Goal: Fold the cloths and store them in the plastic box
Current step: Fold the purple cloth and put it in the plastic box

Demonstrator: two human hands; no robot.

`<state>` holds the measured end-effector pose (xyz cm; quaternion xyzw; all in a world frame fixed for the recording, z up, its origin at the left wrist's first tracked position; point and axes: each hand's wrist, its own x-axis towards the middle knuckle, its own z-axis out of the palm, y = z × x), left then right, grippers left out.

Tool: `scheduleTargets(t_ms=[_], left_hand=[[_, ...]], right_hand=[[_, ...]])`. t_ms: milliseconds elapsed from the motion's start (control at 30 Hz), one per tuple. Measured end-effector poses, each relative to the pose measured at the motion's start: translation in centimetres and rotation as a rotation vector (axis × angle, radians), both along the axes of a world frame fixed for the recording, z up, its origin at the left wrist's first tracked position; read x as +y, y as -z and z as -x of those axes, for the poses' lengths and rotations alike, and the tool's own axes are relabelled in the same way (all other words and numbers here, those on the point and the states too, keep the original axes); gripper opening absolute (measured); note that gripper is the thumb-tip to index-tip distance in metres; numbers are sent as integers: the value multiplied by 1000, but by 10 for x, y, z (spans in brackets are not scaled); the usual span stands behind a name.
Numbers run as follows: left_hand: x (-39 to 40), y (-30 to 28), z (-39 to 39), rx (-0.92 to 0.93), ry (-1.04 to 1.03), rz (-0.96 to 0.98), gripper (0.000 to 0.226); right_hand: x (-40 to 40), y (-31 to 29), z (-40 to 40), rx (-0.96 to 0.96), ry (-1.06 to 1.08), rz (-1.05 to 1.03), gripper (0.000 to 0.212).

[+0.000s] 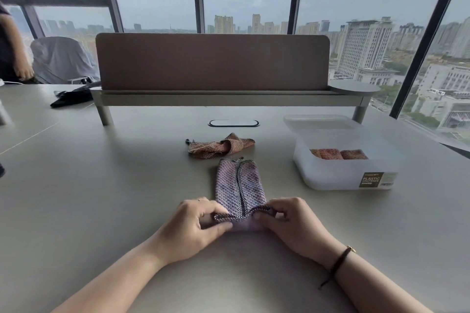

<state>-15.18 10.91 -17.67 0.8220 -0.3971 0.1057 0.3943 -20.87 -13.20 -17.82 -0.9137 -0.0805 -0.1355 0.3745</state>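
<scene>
Grey tabletop (101, 185) by tall windows carries the purple cloth (239, 183), already narrowed lengthwise. The left hand (195, 223) and right hand (292, 221) pinch its near edge, fingers curled. Next, seemingly, that edge goes forward. Beyond lies an unfolded brown cloth (218, 146); the plastic box (343, 168) on the right holds folded ones.

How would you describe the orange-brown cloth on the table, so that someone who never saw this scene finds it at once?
Start at the long brown desk divider across the grey table; below it is an oval cable slot. Just nearer than the slot lies the crumpled orange-brown woven cloth. Unlike the purple woven cloth pinched by both hands, it is loose and untouched, and unlike the folded ones in the clear plastic box, it is unfolded.
</scene>
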Motion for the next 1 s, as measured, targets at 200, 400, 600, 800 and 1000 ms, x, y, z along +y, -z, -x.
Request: scheduleTargets(t_ms=[200, 400, 600, 800, 1000], left_hand=[[-9, -2, -23, 283, -106, 84, 6], [-17, -1, -36, 280, -178, -4, 13], [-19, 4, -36, 135, -298, -98, 20], [-13, 6, -20, -68, -358, -137, 36], [-12, 0, -17, -257, -37, -36, 17]], right_hand=[[1, 1, -23, -22, 106, -57, 47], [2, -1, -34, -18, 185, 10, 35], [7, 0, -30, -4, 237, 168, 30], [9, -3, -23, -54, 262, 217, 45], [12, -4, -13, -436, 122, 306, 1]])
